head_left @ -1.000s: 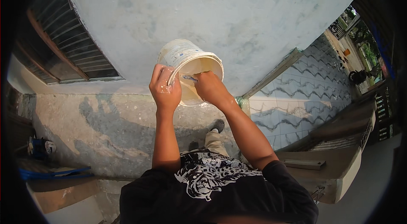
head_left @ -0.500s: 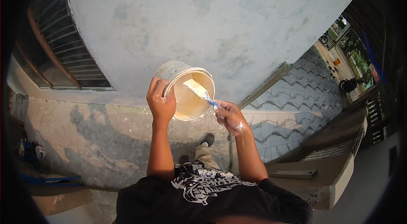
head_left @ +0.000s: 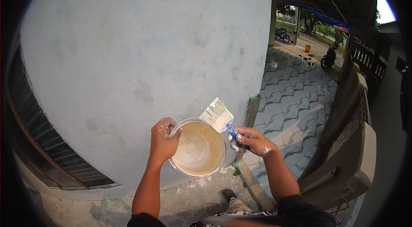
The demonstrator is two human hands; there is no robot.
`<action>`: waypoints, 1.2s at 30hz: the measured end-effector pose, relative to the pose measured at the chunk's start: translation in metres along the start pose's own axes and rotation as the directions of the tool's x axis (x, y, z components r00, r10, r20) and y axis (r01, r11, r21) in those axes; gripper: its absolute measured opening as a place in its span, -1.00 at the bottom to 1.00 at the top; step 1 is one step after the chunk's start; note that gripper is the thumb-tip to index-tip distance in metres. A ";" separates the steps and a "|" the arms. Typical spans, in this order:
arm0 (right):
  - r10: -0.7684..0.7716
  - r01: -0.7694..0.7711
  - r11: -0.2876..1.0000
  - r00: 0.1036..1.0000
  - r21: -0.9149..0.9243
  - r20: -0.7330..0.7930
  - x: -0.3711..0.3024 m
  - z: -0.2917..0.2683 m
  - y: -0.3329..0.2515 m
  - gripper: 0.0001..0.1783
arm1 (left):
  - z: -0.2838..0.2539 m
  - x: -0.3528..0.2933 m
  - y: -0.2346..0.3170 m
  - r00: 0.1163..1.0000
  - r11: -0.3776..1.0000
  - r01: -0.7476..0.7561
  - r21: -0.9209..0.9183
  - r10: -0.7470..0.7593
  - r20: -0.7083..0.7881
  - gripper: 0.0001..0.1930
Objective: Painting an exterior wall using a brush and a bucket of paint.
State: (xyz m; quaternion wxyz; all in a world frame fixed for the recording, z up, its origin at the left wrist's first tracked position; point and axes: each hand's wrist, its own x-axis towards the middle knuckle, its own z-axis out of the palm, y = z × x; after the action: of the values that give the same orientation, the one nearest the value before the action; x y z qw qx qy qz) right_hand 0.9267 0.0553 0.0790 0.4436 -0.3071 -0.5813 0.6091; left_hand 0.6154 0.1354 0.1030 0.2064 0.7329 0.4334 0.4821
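My left hand grips the rim of a round plastic bucket at its left side. Pale, creamy paint covers the inside of the bucket. In my right hand is a paintbrush with a blue handle, its bristles coated white and pointing up and to the left. The brush head is above the bucket's right rim, in front of the wall. White smears mark the fingers of both hands and my right wrist.
A pale, patchy wall rises ahead. A barred window is at the left, a post at the wall's right corner. Patterned tiles stretch right, toward a motorcycle. A low wall stands at the near right.
My right hand has lifted the paintbrush out of the bucket and up over its right rim. The view has swung up and to the right. My left hand still holds the bucket.
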 end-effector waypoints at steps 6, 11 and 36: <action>-0.204 0.181 0.941 0.978 -0.286 -0.053 0.030 -0.064 -0.115 -0.80 | -0.014 0.111 0.099 0.939 0.944 -0.208 0.256 0.119 0.323 -0.80; -0.486 0.252 0.729 0.845 -0.636 -0.222 0.053 -0.094 -0.196 -0.70 | -0.010 0.177 0.172 0.869 0.779 -0.411 0.473 0.179 0.461 -0.81; -0.924 -0.309 -0.175 0.380 -0.935 0.047 0.189 -0.185 -0.392 -0.78 | 0.020 0.342 0.286 0.956 0.528 -0.260 0.809 0.020 0.294 -0.75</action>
State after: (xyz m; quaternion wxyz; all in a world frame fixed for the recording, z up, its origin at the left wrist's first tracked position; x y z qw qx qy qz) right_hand 1.0847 0.2780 0.4653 0.4552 -0.5265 -0.5931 -0.4047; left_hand 0.8121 0.2685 0.4803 -0.1574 0.8282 0.5208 0.1343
